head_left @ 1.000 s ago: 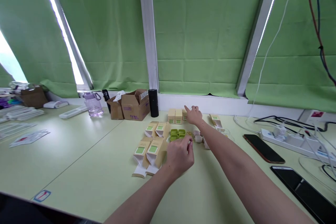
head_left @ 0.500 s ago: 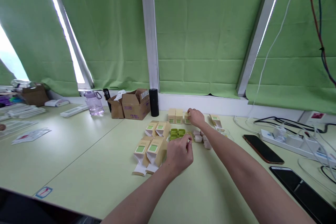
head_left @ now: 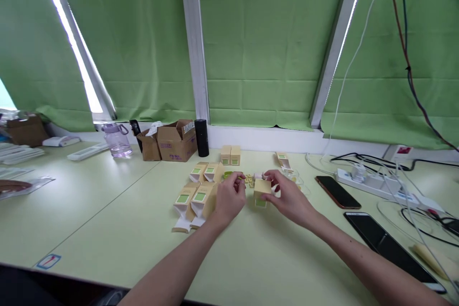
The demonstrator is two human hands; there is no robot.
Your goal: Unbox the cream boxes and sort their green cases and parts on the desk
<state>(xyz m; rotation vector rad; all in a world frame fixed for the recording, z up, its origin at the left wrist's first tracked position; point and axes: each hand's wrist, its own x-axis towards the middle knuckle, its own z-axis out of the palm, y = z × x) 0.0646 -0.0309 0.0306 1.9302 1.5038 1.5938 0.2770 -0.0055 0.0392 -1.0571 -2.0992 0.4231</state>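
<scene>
My right hand (head_left: 285,197) grips a small beige box (head_left: 263,186) with a green label, held over the table in front of me. To its left, my left hand (head_left: 231,196) is closed with fingertips together; whatever lies in them is hidden. A green container (head_left: 227,174) shows just past those fingertips, partly covered. Small yellow pieces (head_left: 248,180) lie between my hands. Behind the held box, a pale rounded item (head_left: 258,175) is partly visible. Several beige boxes with open flaps (head_left: 203,197) stand left of my left hand.
Two closed beige boxes (head_left: 230,155) stand at the back, with another open box (head_left: 282,160) farther right. A black cylinder (head_left: 201,138), cardboard carton (head_left: 176,142) and purple bottle (head_left: 116,141) line the wall. Phones (head_left: 337,192) and a power strip (head_left: 373,182) with cables lie right.
My right hand has brought one beige box from the back row toward me. My left hand stays closed, now nearer the green container. The view has shifted rightward.
</scene>
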